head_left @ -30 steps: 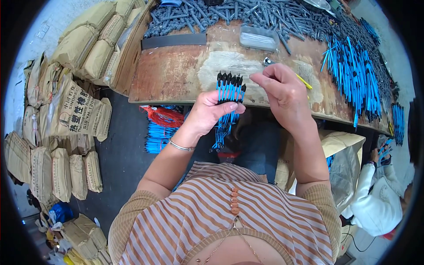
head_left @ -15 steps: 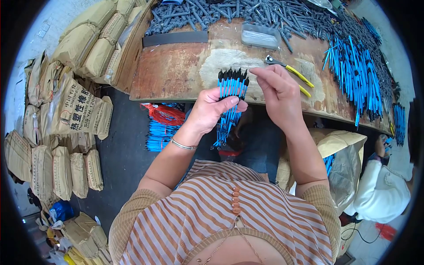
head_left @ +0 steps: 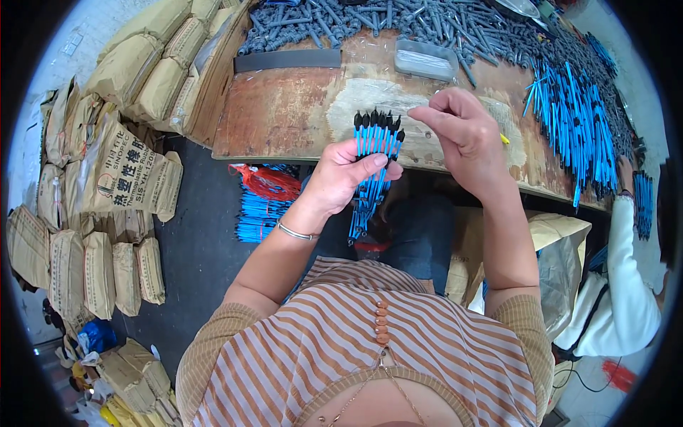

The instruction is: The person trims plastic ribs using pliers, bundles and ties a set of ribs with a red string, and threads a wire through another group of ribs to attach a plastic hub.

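My left hand (head_left: pixel 340 175) is closed around a bundle of thin blue rods with black tips (head_left: pixel 377 135), held upright just off the table's near edge. Its thumb lies across the front of the rods, and their lower ends hang over my lap. To the right of the black tips, and apart from them, is my right hand (head_left: pixel 469 139). Its thumb and forefinger are pinched together and the other fingers curl in; whatever they hold, if anything, is too small to make out. Pliers lie behind this hand, with only a bit of yellow handle (head_left: pixel 504 138) showing.
Grey ribbed plugs (head_left: pixel 427 25) heap along the back of the wooden table (head_left: pixel 270 107), near a clear plastic box (head_left: pixel 425 60) and a dark strip (head_left: pixel 288 60). More blue rods (head_left: pixel 573 128) lie right. Paper sacks (head_left: pixel 128 171) stack left. A white-sleeved person (head_left: pixel 619 306) reaches in at right.
My right hand has risen slightly and shifted right, now covering most of the pliers. The left hand keeps its hold on the rods. At right, the other person's arm has stretched toward the table.
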The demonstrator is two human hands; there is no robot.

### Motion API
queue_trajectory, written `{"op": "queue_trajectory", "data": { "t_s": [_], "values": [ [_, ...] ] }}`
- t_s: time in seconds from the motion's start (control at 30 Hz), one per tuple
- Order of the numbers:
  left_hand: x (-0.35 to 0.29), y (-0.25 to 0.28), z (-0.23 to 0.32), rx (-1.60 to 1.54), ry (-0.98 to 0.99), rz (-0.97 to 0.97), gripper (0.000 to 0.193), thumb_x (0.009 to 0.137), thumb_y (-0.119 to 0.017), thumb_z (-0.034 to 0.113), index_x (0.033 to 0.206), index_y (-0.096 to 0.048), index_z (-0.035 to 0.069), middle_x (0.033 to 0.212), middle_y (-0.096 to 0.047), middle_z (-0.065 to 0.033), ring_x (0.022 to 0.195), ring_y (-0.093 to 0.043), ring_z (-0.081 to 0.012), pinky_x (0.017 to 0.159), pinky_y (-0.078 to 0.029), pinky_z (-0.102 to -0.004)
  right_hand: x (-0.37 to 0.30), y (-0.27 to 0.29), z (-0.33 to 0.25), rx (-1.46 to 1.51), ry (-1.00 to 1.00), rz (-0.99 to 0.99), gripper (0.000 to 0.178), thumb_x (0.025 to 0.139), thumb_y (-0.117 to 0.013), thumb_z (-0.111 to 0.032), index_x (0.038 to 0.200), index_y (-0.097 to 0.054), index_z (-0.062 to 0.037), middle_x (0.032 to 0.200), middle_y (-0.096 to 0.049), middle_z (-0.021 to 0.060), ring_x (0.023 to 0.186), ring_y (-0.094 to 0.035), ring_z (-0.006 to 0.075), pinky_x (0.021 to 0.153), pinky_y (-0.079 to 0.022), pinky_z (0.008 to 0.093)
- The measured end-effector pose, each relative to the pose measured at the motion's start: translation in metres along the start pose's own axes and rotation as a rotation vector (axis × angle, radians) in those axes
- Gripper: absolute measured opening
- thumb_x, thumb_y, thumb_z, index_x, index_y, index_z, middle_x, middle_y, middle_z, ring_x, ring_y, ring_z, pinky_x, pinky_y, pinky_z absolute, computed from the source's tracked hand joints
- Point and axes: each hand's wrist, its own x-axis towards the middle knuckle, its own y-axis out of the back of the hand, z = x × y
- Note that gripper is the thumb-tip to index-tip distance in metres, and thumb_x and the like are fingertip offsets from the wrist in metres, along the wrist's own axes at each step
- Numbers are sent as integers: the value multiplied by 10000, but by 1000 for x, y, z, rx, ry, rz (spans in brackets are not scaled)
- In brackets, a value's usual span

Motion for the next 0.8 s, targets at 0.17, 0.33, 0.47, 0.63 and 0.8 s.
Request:
{"op": "queue_trajectory", "data": {
  "t_s": [0.17,0.33,0.47,0.63,0.8],
  "values": [
    [1,-1,1,-9,10,0,186,864,-564,86,1038,-595,28,889,-649,-100,823,-640,-201,750,-525,-320,1,-1,-8,-125,48,20,276,708,-578,93,934,-644,-50,758,-534,85,704,-543,219,606,-434,283],
    [1,0,1,-33,18,-5,190,865,-566,96,1041,-592,28,891,-650,-103,825,-640,-202,750,-525,-322,-7,-16,-13,-71,-47,123,240,743,-571,75,942,-639,-39,764,-536,85,664,-538,199,583,-432,270],
    [1,0,1,-47,29,-6,196,863,-572,109,1042,-591,30,889,-651,-106,825,-640,-205,749,-525,-323,-12,-26,-14,104,-139,187,195,784,-561,52,949,-633,-23,763,-538,80,645,-533,174,565,-430,267],
    [-1,-2,3,-75,25,-13,196,860,-575,121,1033,-586,28,861,-645,-97,806,-649,-227,719,-539,-340,-13,-30,-14,294,-235,190,174,805,-559,41,957,-625,-12,764,-541,70,642,-533,161,561,-432,266],
    [-1,-1,-2,-130,-2,-20,201,862,-570,125,1037,-582,25,862,-642,-94,793,-652,-230,706,-544,-343,-13,-34,-18,287,-232,208,177,791,-567,50,953,-615,-4,770,-541,76,632,-538,169,557,-432,262]
  ]
}}
